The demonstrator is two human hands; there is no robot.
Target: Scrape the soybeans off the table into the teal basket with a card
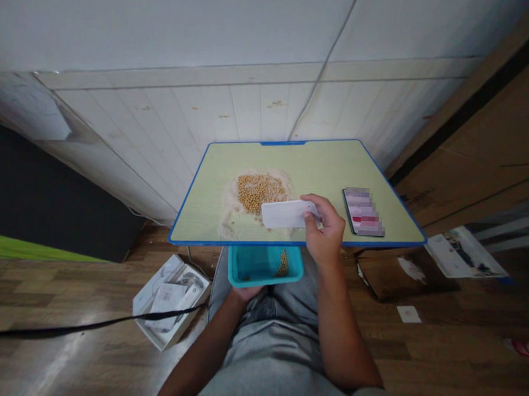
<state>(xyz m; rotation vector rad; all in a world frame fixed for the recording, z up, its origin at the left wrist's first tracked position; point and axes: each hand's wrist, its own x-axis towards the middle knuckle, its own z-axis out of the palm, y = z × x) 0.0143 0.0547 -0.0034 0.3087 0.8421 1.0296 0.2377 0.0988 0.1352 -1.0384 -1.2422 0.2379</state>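
Yellow beans (249, 196) lie heaped on the blue-edged desk (328, 166), left of its middle, with fine white grains (229, 214) spread around them almost to the desk's near edge. Plenty of pale surface shows between the heap and the desk's far edge, and more stretches off toward its right side. Close to the desk's near edge, the right hand (329, 234) pinches a white card (285, 214) between thumb and fingers, the free end pointing left at the beans; I can't tell whether they touch. On the desk's right part lies a phone (362, 214), with only a narrow gap showing between it and that hand. Below the desk's near edge sits a teal bin (256, 259), more beans gathered along its right side. Under it is the left hand (247, 293), its fingers mostly hidden, so I can't tell if they're spread. An open white box (189, 324) stands to the desk's left, lower down.
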